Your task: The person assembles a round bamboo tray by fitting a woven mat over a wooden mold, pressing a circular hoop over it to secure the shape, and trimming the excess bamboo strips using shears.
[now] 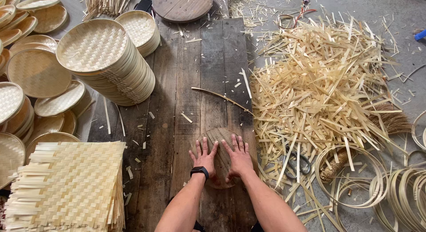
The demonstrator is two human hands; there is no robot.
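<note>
Hands: our left hand [204, 158] and right hand [238, 158] lie flat, fingers spread, grasping nothing, pressing on the round wooden disc [222, 138]
Disc: on the plank counter [186, 81], right of the woven square mats [71, 183]
Done: a stack of finished woven trays [106, 59] stands beyond the disc, to its left
Left: mats uncut, bamboo hoops [350, 178] unused right of the disc
Hidden: disc's near edge under our palms; scissors [297, 163] half buried in bamboo offcuts [319, 85]

Bamboo-weaving workshop; stacked woven trays [104, 59]; offcuts [319, 90]
</note>
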